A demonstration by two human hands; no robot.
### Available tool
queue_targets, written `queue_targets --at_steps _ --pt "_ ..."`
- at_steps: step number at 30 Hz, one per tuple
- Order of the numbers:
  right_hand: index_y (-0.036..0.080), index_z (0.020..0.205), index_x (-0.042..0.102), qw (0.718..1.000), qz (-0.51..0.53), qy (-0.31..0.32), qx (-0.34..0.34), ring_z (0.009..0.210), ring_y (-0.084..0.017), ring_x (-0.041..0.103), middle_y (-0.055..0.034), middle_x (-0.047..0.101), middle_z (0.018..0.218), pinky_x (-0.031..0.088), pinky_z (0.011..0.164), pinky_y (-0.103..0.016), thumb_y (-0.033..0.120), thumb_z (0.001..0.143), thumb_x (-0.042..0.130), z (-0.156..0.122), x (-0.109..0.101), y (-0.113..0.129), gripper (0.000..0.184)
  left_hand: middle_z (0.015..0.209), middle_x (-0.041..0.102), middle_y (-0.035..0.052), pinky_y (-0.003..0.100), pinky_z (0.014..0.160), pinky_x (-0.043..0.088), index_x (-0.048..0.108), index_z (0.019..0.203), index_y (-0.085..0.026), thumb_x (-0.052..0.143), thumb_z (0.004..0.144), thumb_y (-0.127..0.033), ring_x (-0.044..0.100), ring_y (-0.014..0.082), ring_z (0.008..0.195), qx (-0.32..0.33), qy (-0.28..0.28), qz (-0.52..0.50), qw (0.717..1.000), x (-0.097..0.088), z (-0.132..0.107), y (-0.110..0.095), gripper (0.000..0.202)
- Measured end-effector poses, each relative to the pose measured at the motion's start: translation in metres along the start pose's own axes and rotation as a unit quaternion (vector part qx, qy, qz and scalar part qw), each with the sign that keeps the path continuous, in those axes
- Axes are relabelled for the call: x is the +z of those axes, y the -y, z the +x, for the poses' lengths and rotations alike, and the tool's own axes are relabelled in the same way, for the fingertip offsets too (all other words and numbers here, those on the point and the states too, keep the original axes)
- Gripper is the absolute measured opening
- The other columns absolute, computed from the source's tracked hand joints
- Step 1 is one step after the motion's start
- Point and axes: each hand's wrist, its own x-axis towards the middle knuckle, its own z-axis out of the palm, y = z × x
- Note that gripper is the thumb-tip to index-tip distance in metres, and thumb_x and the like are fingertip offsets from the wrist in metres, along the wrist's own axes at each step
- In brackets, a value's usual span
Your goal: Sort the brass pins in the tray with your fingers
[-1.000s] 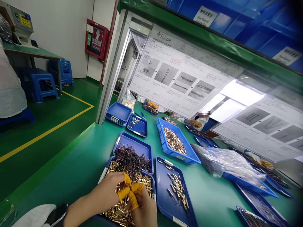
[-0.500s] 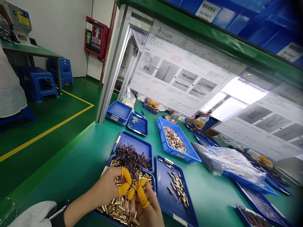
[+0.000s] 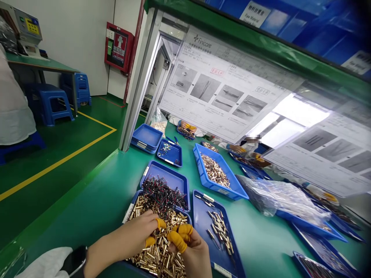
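Observation:
Yellow finger covers are on the fingertips of both hands. My left hand (image 3: 139, 233) hovers over a heap of small brass-coloured metal tubes (image 3: 153, 256), thumb and forefinger apart, nothing visible between them. Just to its right, my right hand (image 3: 193, 247) is closed in a pinch over the same heap; what it holds is hidden by the fingers. The tubes fill a blue tray (image 3: 128, 212). Behind it, a pile of thin dark wires with red bits (image 3: 164, 193) lies in and over the edge of another blue tray (image 3: 174, 172).
At right, a blue tray (image 3: 203, 247) holds scattered tubes, some with wires. Farther back stand a blue bin (image 3: 237, 191) of tubes, a plastic bag (image 3: 278, 197) and stacked trays (image 3: 147, 135). A metal post (image 3: 139, 85) rises at left. Co-workers' gloved hands (image 3: 188, 126) are across the table.
My hands have drawn apart; before, their fingertips met over the tray. My left fingers have spread, while my right hand has shifted slightly right, still pinched.

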Motion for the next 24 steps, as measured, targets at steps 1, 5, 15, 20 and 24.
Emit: queue_targets --at_steps 1,5,15,20,24 --pt "0.016 0.055 0.060 1.000 -0.001 -0.003 -0.009 0.039 -0.007 0.050 0.0058 0.058 0.047 0.043 0.040 -0.017 0.014 0.052 0.080 0.000 0.000 -0.002 0.020 0.100 0.055 0.0032 0.029 0.082 0.040 0.056 0.089 -0.018 0.044 0.071 0.009 0.046 0.0204 0.098 0.014 0.005 0.038 0.999 0.002 0.000 0.001 0.035" --pt "0.016 0.059 0.059 0.999 -0.025 0.003 -0.029 0.040 -0.006 0.044 0.0073 0.052 0.049 0.040 0.036 -0.015 0.023 0.055 0.079 -0.002 0.007 -0.010 0.021 0.090 0.055 0.0040 0.028 0.073 0.043 0.052 0.074 -0.016 0.039 0.068 0.012 0.049 0.0201 0.088 0.031 0.007 0.130 0.991 0.008 0.001 0.000 0.032" --pt "0.017 0.067 0.062 0.990 -0.114 -0.023 -0.086 0.035 -0.007 0.033 0.0068 0.044 0.044 0.028 0.035 -0.019 0.051 0.070 0.063 -0.012 0.018 -0.009 0.034 0.099 0.051 0.0021 0.028 0.085 0.040 0.051 0.091 -0.020 0.032 0.066 0.013 0.048 0.0166 0.095 -0.021 -0.156 -0.118 0.980 -0.005 0.002 -0.004 0.046" --pt "0.017 0.081 0.067 0.988 -0.125 -0.012 -0.090 0.039 -0.009 0.034 0.0044 0.048 0.048 0.025 0.036 -0.021 0.049 0.071 0.063 -0.015 0.019 -0.012 0.034 0.094 0.051 0.0012 0.027 0.082 0.039 0.055 0.092 -0.021 0.034 0.078 0.003 0.049 0.0161 0.092 -0.014 -0.183 -0.184 0.966 -0.008 0.003 -0.006 0.035" --pt "0.016 0.086 0.068 0.983 -0.159 -0.001 -0.095 0.041 -0.010 0.035 0.0041 0.047 0.048 0.025 0.039 -0.022 0.044 0.074 0.059 -0.014 0.017 -0.015 0.031 0.092 0.052 0.0017 0.026 0.077 0.040 0.055 0.089 -0.020 0.035 0.082 -0.003 0.050 0.0162 0.087 -0.020 -0.176 -0.191 0.965 -0.007 0.003 -0.008 0.027"
